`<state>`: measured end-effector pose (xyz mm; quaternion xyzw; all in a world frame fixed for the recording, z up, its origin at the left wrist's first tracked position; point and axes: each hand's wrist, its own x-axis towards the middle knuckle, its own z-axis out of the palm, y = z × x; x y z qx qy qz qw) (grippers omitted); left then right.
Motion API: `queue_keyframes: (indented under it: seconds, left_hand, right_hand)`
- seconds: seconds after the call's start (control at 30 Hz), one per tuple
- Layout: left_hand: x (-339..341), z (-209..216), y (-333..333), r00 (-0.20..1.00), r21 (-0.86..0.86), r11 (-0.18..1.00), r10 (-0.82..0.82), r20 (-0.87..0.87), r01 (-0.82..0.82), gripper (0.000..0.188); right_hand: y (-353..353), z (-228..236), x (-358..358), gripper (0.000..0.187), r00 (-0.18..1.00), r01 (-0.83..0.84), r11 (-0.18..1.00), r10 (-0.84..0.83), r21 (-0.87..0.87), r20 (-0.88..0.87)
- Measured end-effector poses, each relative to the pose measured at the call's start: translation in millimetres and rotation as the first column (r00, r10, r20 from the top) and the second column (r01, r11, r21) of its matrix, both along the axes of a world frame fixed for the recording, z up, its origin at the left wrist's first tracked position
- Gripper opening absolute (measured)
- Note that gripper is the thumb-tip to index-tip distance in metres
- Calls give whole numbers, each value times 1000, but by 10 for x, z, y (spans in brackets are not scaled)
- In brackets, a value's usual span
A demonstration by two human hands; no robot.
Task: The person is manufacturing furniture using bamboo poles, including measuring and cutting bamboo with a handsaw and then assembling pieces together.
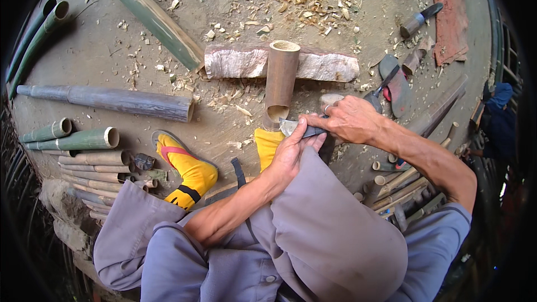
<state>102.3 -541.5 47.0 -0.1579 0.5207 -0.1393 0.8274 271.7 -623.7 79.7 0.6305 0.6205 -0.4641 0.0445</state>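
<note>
Just above my raised knee, my left hand holds a flat dark grey piece with a pale, shiny left end. I cannot make out its exact kind. My right hand, with a ring on one finger, is closed at the right end of the same piece, thumb and forefinger pressed on it. Directly beyond my hands, a brown bamboo tube leans against a pale rough wood block. The tube has an open top and a scooped cut near its lower end, close to the piece.
Green bamboo poles and a grey one lie on the left. Bamboo lengths are stacked nearby. A sandal, a dark-bladed tool and a reddish board lie right. Shavings litter the ground; my feet wear yellow socks.
</note>
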Motion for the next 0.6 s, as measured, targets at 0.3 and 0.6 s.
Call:
queue_keyframes:
  seconds: [0.3, 0.6]
  left_hand:
    - [43, 169, 343, 831, 170, 816, -527, -176, 553, 30]
    - [-65, -9, 303, 906, 211, 890, -422, 42, 405, 27]
  right_hand:
    - [-375, -138, -889, 65, 669, 644, 736, -674, -207, -314]
    - [-184, 97, -583, 71, 903, 419, 851, -427, -317, 47]
